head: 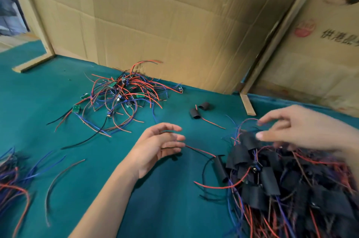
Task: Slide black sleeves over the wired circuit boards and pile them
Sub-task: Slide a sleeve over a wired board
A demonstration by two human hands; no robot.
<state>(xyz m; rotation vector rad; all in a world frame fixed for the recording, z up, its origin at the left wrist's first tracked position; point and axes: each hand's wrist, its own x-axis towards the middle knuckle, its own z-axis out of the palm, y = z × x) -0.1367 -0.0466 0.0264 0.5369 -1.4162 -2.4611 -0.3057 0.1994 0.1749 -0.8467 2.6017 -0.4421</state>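
**Inspector:** Report the sleeved units and the progress.

**Worker:** The sleeved pile [291, 179] lies under and just below my right hand [303, 131]: many boards wrapped in matt black sleeves, with red, blue and black leads trailing out. I judge that the larger share is done.

**Inspector:** What is left?

**Worker:** The bare boards [120, 98], small green ones in a tangle of wire, lie well beyond my left hand [159, 146], near the cardboard wall [165, 24]. Two loose sleeves [199, 110] lie between that heap and my right hand, on the table [174, 208].

**Inspector:** State of each grip?

**Worker:** My left fingers are apart and relaxed, with a red lead running just beside the fingertips; I cannot tell if it touches. My right fingers are spread above the pile, blurred, clamped on nothing I can see.
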